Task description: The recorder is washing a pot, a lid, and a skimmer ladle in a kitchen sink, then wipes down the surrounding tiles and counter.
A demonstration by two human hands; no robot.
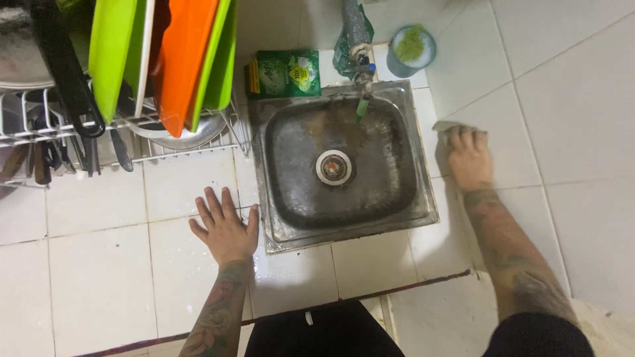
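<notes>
My left hand (225, 225) rests flat, fingers spread, on the wet white tiled counter (99, 264) just left of the steel sink (344, 162). My right hand (468, 157) presses a pale cloth (448, 127) onto the tiles right of the sink, fingers curled over it. The sink basin is stained, with a round drain (333, 166) in the middle and a tap (360, 59) at its far edge.
A wire dish rack (126, 142) at the far left holds green and orange plates (185, 59) and dark utensils. Behind the sink lie a green soap pouch (286, 73) and a round tub of green paste (413, 45). A dark counter edge (410, 284) runs along the front.
</notes>
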